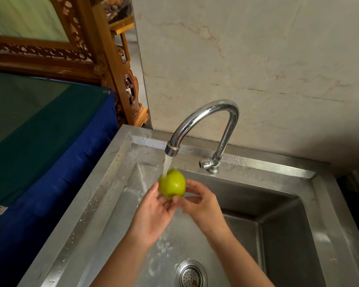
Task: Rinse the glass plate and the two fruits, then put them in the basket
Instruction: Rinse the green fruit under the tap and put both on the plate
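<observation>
A green fruit (172,183) is held over the steel sink (116,195), right under the water stream from the chrome faucet (205,119). My left hand (153,214) cups it from below and the left. My right hand (201,206) grips its right side with fingertips. Water splashes down past the hands toward the drain (191,274). The glass plate, the other fruit and the basket are out of view.
The faucet handle (207,163) sits on the sink's back ledge below a marble wall (257,59). A table with a blue and green cloth (39,141) stands to the left, with carved wooden furniture (120,79) behind it.
</observation>
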Demonstrator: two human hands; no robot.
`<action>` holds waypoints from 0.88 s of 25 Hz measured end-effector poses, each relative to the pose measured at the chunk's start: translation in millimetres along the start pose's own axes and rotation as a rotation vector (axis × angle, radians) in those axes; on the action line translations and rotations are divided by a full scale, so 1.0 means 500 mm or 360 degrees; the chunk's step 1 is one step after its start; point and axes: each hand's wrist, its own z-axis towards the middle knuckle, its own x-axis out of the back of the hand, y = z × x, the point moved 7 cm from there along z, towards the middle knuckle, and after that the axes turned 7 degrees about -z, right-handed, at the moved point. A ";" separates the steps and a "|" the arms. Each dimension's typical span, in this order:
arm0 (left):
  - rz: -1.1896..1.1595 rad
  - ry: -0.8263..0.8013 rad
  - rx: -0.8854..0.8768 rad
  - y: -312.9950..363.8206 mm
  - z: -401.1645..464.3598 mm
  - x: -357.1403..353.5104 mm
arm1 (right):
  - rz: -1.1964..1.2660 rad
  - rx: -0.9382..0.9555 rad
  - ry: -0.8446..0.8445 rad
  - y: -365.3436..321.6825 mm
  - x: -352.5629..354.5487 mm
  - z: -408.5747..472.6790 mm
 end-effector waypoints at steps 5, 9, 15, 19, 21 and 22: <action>0.0425 -0.0020 0.0225 0.006 0.007 -0.014 | -0.0456 0.0348 0.0268 -0.037 0.032 0.001; 0.0523 -0.0132 0.0040 0.044 0.005 -0.026 | -0.0274 0.0408 0.0136 -0.040 0.024 0.000; 0.1445 -0.0051 -0.0447 0.075 -0.024 -0.018 | 0.0487 -0.0061 -0.0220 -0.005 -0.014 0.016; 0.1116 -0.0116 -0.0307 0.056 -0.033 -0.018 | 0.0617 -0.0013 -0.0225 -0.010 -0.023 0.019; 0.0944 -0.0058 -0.0261 0.056 -0.035 -0.018 | 0.0478 0.0041 -0.0233 -0.012 -0.027 0.018; 0.0973 0.0002 -0.0327 0.063 -0.039 -0.021 | 0.0350 0.0064 -0.0277 -0.017 -0.035 0.017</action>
